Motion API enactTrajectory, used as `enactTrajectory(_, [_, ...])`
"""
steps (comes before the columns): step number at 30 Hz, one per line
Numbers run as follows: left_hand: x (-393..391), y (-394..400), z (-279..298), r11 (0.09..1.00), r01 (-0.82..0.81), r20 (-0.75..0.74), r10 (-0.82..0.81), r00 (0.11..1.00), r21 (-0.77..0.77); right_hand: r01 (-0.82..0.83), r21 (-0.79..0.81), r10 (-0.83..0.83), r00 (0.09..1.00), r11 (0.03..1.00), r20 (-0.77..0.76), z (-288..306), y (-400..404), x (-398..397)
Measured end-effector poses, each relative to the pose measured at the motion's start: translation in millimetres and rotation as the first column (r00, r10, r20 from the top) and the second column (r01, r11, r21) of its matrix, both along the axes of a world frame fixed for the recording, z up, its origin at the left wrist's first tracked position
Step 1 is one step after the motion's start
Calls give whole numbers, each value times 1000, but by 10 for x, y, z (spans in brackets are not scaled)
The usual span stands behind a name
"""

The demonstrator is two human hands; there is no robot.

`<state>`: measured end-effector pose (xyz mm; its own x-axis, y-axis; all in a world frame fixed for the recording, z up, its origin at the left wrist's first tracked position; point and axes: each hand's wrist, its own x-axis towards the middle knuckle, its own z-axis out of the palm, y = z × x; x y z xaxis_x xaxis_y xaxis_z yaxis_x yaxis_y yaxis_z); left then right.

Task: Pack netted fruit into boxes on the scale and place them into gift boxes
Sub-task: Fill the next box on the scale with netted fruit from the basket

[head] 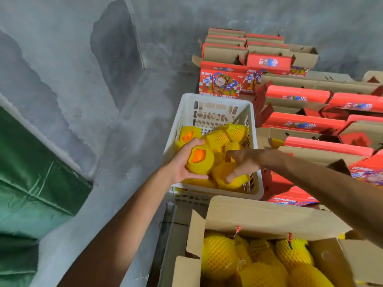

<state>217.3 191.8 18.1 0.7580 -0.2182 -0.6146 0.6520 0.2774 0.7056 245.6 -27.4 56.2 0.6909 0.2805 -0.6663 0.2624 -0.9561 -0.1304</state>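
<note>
Two hands: left hand [182, 162] grips netted fruit [200, 161].

scale hidden, cardboard box [269, 216] cut off below, gift-box lettering [219, 96] unreadable

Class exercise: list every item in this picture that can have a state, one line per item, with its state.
Left hand: grips a netted fruit.
Right hand: fingers spread on another fruit.
White crate: partly full.
Cardboard box: open, holding fruit.
Red gift boxes: flaps up.

Grey concrete floor [128, 131], damp dark patches; green tarp [31, 183] at left.
</note>
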Motion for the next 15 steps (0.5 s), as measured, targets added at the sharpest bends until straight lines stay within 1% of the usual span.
enactTrajectory(1, [22, 23, -18, 980, -13, 90, -5, 996, 197, -5, -1, 5, 1000, 1000, -19, -49, -53, -4])
enactTrajectory(2, [24, 57, -36, 909, -39, 199, -49, 979, 415, -5, -2, 5, 999, 1000, -33, -94, -92, -19])
enactTrajectory(3, [10, 89, -40, 799, -79, 307, -136, 942, 596, -5, -5, 5, 999, 1000, -40, -128, -111, -34])
enactTrajectory(4, [-1, 112, -60, 676, -121, 362, -227, 904, 727, -6, -12, 5, 999, 1000, -44, -155, -121, -49])
enactTrajectory(5, [-14, 123, -84, 577, -145, 370, -294, 882, 804, -5, -16, 4, 999, 1000, -44, -168, -132, -62])
enactTrajectory(6, [-22, 121, -125, 483, -166, 358, -339, 870, 860, -2, -14, 2, 999, 1000, -40, -158, -142, -72])
enactTrajectory(8, [-43, 106, -225, 266, -196, 300, -441, 846, 944, 11, 0, -11, 1000, 1000, -17, -86, -130, -107])
enactTrajectory(9, [-58, 94, -277, 190, -192, 262, -491, 831, 963, 15, 7, -15, 1000, 1000, 2, -23, -120, -134])
enactTrajectory(10, [-82, 82, -319, 135, -178, 223, -538, 813, 975, 16, 14, -16, 1000, 1000, 19, 49, -110, -175])
enactTrajectory(12, [-124, 67, -387, 43, -129, 128, -622, 773, 991, 25, 57, -28, 999, 998, 38, 208, -98, -294])
enactTrajectory(13, [-155, 61, -409, 16, -117, 98, -656, 748, 993, 36, 96, -41, 998, 995, 47, 288, -101, -367])
enactTrajectory(14, [-190, 61, -417, 23, -120, 104, -675, 731, 992, 47, 134, -55, 997, 990, 59, 371, -105, -441])
enactTrajectory(15, [-233, 69, -404, 88, -134, 159, -668, 727, 987, 54, 168, -67, 995, 984, 76, 454, -110, -523])
